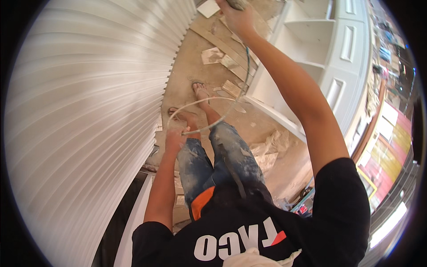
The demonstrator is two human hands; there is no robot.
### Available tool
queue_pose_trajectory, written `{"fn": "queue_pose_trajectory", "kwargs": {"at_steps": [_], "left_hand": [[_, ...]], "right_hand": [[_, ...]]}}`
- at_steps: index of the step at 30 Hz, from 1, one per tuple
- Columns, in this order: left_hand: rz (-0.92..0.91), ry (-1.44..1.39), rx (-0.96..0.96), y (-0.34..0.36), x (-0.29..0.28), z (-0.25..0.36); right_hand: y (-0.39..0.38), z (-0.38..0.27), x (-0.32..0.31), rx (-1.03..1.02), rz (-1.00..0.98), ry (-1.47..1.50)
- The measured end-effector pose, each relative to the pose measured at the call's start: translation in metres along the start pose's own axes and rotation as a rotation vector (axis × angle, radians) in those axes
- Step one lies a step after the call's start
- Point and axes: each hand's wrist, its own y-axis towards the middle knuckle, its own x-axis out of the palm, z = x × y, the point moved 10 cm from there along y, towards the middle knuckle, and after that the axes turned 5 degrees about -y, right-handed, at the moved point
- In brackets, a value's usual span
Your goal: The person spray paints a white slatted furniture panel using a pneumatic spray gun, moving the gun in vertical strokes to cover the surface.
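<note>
My left hand (176, 138) is closed around a thin pale hose (209, 127), low in front of my knees. The hose bends in a loop near that hand and runs up toward my right hand (240, 21), looking greenish along its upper stretch. Raised far ahead at the top edge, my right hand is wrapped round a grey tool (236, 4). Most of that tool is cut off by the picture's edge, so its kind does not show. A large white ribbed panel (102, 98) stands along my left side.
To the right stands a white cabinet (307, 42) with open shelves and panelled fronts. Wooden boards (218, 44) and scraps lie on the dusty floor ahead of my sandalled feet (201, 92). Crumpled plastic sheeting (271, 143) lies near the cabinet's base.
</note>
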Motion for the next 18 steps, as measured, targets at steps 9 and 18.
{"fn": "queue_pose_trajectory", "kwargs": {"at_steps": [9, 18], "left_hand": [[-0.283, -0.004, -0.176, -0.046, 0.032, 0.002], [-0.305, -0.148, -0.237, -0.083, -0.016, 0.125]], "right_hand": [[-0.006, 0.150, 0.062, 0.134, -0.071, -0.216], [-0.027, 0.242, 0.076, 0.268, -0.107, -0.434]]}}
